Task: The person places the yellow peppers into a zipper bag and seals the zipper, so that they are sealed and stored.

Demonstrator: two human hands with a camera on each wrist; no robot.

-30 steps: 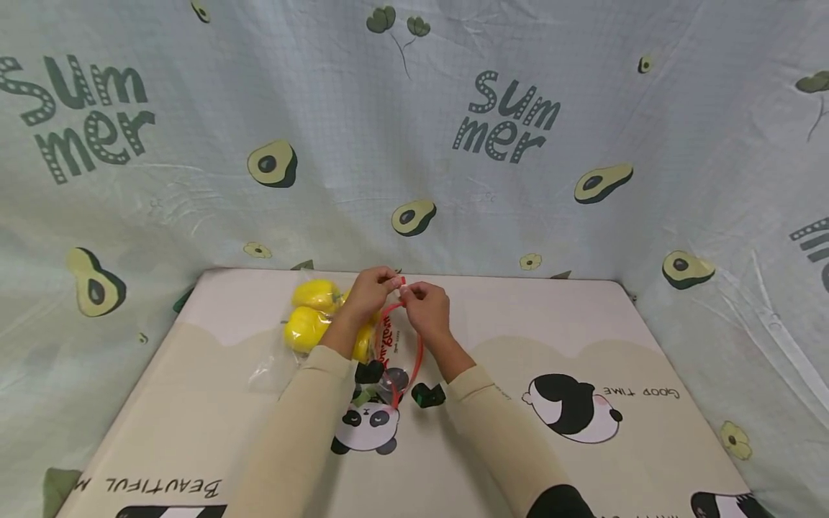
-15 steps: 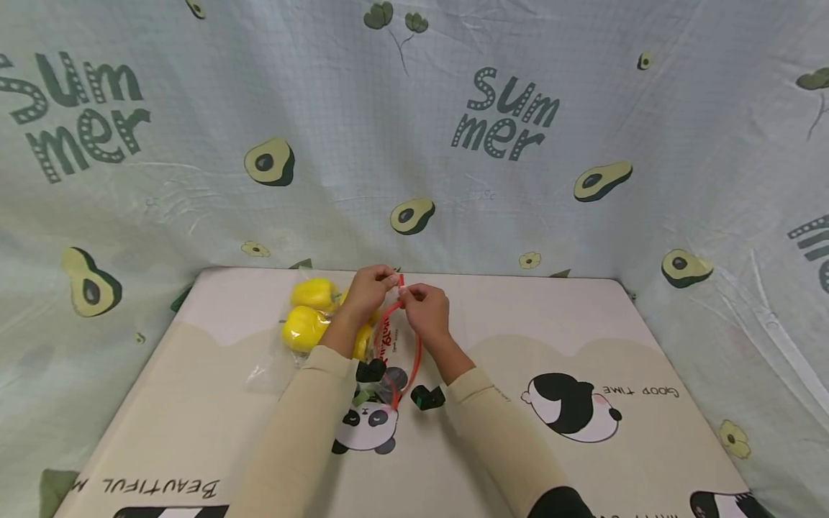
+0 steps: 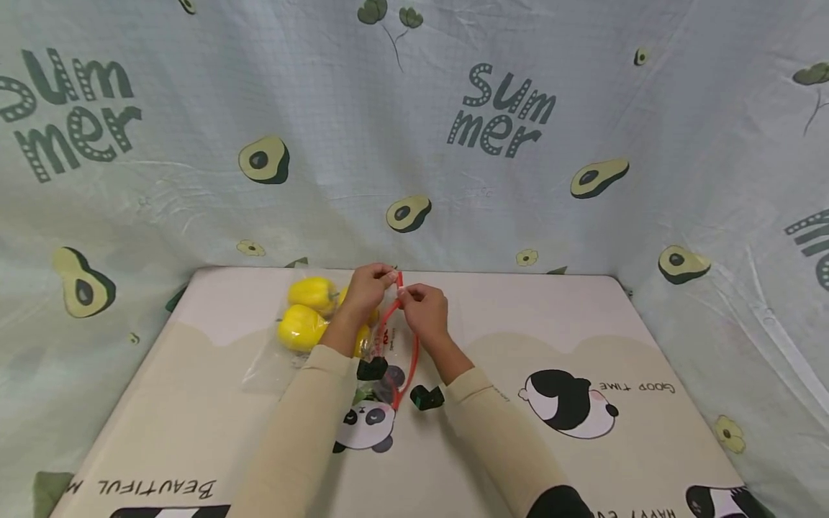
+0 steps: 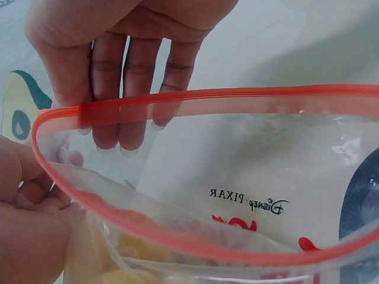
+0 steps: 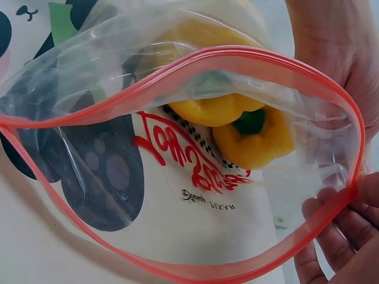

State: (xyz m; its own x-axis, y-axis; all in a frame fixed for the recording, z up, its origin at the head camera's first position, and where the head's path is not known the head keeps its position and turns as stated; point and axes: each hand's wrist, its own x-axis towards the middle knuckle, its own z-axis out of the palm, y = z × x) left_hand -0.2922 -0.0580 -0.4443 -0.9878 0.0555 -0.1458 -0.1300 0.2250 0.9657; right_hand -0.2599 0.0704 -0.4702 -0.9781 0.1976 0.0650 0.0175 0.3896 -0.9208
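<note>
A clear zip bag [image 5: 237, 266] with a red rim and red lettering lies with its mouth spread wide. Several yellow bell peppers [image 3: 303, 327] show through its plastic, on the left in the head view. My left hand [image 3: 368, 293] pinches the far end of the red rim. Just to its right, my right hand [image 3: 426, 311] grips the rim close to the same corner. In the left wrist view, the right hand's fingers [image 4: 106, 127] lie behind the red strip. The left hand's fingertips are partly hidden in the head view.
The hands work above a table [image 3: 246, 417] printed with pandas and lettering. Behind it hangs a pale curtain [image 3: 337, 93] with avocado prints. Dark boxy pieces [image 3: 427, 397] sit near both wrists.
Both hands keep their hold with almost no movement. The near part of the bag's mouth looks slightly narrower, and less red lettering shows. The head view has shifted slightly.
</note>
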